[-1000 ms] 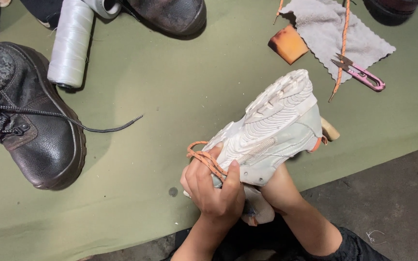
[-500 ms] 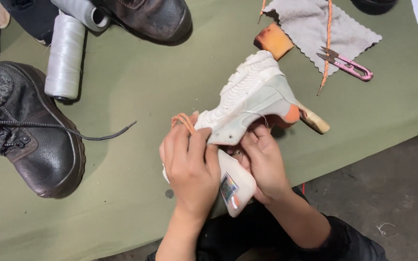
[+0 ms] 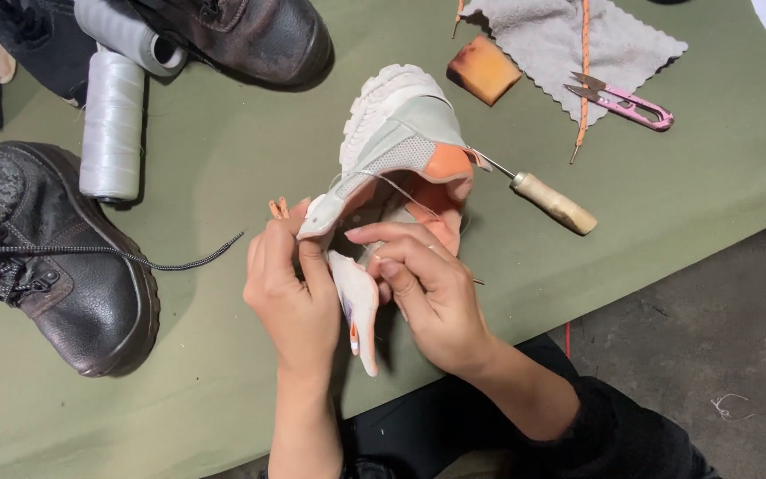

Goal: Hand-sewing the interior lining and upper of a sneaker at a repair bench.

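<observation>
At frame centre, the left hand [image 3: 299, 297] pinches the sneaker [image 3: 392, 168] collar while the right hand [image 3: 432, 293] fingers grip its tongue; re-lacing appears next, requiring a steady hold.

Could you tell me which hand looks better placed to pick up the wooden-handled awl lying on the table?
Probably the right hand: it sits on the same side as the awl, with bare cloth between. The left hand pinches the sneaker on the far side.
</observation>
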